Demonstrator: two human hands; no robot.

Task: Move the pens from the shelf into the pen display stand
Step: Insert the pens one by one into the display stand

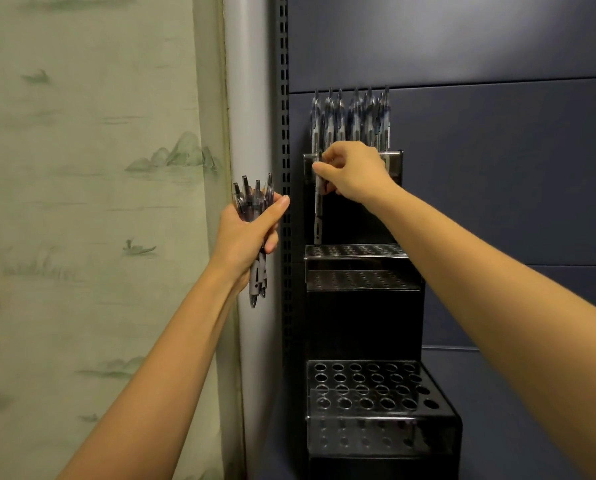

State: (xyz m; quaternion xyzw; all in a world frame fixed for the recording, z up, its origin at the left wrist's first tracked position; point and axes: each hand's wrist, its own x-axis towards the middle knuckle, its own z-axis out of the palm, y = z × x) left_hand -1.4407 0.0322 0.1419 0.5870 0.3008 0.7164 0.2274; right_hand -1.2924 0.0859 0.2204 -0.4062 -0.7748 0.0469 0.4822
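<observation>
Dark blue-grey back panels [497, 168] of a shelving unit fill the right side, with a slotted metal upright [284, 98] at their left edge, then a white column [248, 98] and pale green wallpaper [81, 168] printed with hills and boats. Against the panels stands a black stepped pen display stand [365, 441] with rows of round holes. Its top step holds a group of upright pens [352, 119], while the holes of the lower steps show nothing in them. The person's left hand [244, 237] is closed around a bundle of pens [257, 271], held upright beside the slotted upright. The right hand [353, 173], in front of the top step, pinches a single pen [318, 209] with fingertips and thumb. This pen hangs vertically, and its lower end reaches the back left corner of the middle step; I cannot tell if it touches there.
</observation>
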